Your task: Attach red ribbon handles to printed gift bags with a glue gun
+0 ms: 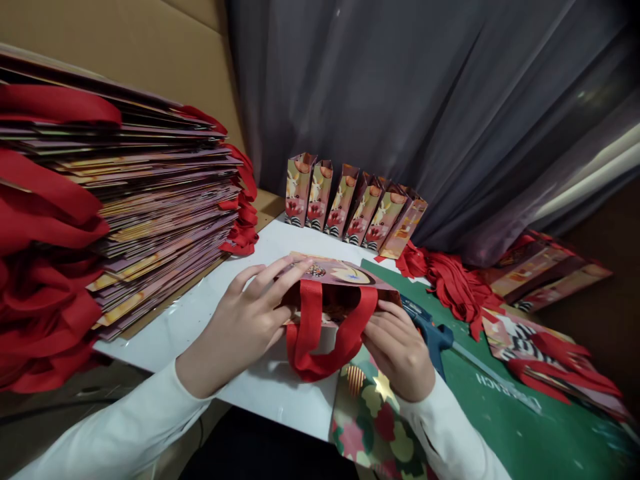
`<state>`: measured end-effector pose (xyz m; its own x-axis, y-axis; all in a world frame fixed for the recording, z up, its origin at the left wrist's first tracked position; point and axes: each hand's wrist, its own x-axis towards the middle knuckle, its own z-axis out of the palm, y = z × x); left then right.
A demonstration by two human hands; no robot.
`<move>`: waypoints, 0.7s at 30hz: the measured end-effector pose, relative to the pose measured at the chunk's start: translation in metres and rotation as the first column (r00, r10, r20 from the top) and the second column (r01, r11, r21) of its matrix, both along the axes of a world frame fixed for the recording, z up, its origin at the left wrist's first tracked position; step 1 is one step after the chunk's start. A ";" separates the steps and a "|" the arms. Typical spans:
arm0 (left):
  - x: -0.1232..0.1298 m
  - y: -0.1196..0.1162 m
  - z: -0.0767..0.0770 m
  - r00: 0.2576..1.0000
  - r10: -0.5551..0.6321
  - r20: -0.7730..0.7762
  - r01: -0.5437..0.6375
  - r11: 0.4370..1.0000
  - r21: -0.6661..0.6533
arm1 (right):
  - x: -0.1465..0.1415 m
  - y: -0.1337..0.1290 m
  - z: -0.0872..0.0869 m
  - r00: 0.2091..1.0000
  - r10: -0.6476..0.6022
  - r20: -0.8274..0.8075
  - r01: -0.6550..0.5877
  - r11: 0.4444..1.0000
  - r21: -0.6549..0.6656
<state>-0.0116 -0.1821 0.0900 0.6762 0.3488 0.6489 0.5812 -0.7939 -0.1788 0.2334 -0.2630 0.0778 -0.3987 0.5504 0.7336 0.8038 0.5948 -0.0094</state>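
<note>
A patterned paper gift bag [345, 272] is lying over on the white board in front of me, its mouth facing my body. Two red ribbon handles [310, 317] hang from the mouth toward me. My left hand [255, 313] grips the bag's left side, fingers spread over the upper panel and thumb near the opening. On the right edge of the mouth, my right hand [400, 343] has its fingers curled around the paper. The inside of the bag is mostly dark. A blue glue gun [435, 333] lies just beyond my right hand.
A tall stack of flat bags [160, 213] with red handles stands at left. Several upright bags [345, 200] line the back by a grey curtain [360, 87]. Red ribbons [455, 280] and more bags [545, 347] lie at right on a green mat [495, 427].
</note>
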 end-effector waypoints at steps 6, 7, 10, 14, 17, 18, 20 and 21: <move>0.001 -0.007 0.006 0.999 -0.032 0.026 0.034 0.998 -0.050 | 0.008 -0.014 0.006 0.997 0.050 -0.053 -0.051 0.999 -0.017; 0.002 -0.008 0.007 0.999 -0.037 0.036 0.039 0.997 -0.066 | 0.008 -0.016 0.008 0.997 0.048 -0.064 -0.049 0.999 -0.013; 0.004 -0.011 0.009 0.996 -0.058 0.070 0.064 0.993 -0.095 | 0.006 -0.022 0.011 0.995 0.026 -0.097 -0.027 1.000 -0.012; 0.001 -0.008 0.010 0.997 -0.053 0.060 0.059 0.993 -0.104 | 0.002 -0.030 0.018 0.983 0.012 -0.182 -0.021 0.999 -0.049; -0.009 0.003 0.009 0.999 0.004 0.046 0.002 0.990 -0.143 | 0.008 -0.038 0.028 0.923 0.007 -0.385 -0.022 0.999 -0.035; -0.014 0.008 0.009 0.999 0.017 0.045 -0.010 0.988 -0.156 | 0.014 -0.041 0.032 0.870 -0.010 -0.493 0.007 1.000 -0.008; -0.023 0.015 0.010 0.999 0.025 0.044 -0.017 0.985 -0.173 | 0.029 -0.046 0.039 0.693 -0.022 -0.720 0.113 0.990 0.079; -0.027 0.018 0.011 0.998 0.024 0.049 -0.015 0.984 -0.178 | 0.037 -0.048 0.041 0.586 -0.011 -0.810 0.168 0.980 0.109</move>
<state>-0.0385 -0.1639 0.1009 0.6355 0.4743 0.6092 0.6017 -0.7987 -0.0059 0.2702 -0.3108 0.1186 0.4398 0.3972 0.8055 0.5638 0.5761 -0.5919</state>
